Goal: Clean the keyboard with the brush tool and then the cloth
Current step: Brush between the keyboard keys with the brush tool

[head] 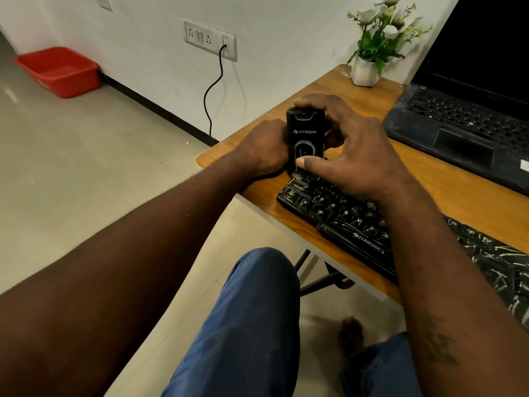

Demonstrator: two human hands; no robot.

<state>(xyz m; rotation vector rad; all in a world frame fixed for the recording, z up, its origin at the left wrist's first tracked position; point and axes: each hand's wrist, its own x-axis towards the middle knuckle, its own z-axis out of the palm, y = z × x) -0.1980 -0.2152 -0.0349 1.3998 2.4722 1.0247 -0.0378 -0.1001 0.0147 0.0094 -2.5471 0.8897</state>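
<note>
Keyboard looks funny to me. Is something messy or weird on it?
Yes. The keyboard is littered with pale green slivers, thickest toward its right end, so it looks dirty. The laptop behind it also looks dusty.

Even indoor light, slightly warm, with a faint glare on the floor [11, 94] at far left. Near corners dim and soft; frame edges bent by wide-angle distortion.

The black rectangular plastic brush tool [305, 133], upright near the brown wooden table's [458, 184] left corner, bears "STRIFF" in pale letters beside a logo. The black plastic keyboard [343, 213] along the table's near edge reads "ZEBRONICS" on its front rim. Its left corner keys faintly show "Shift" and "Ctrl".
</note>
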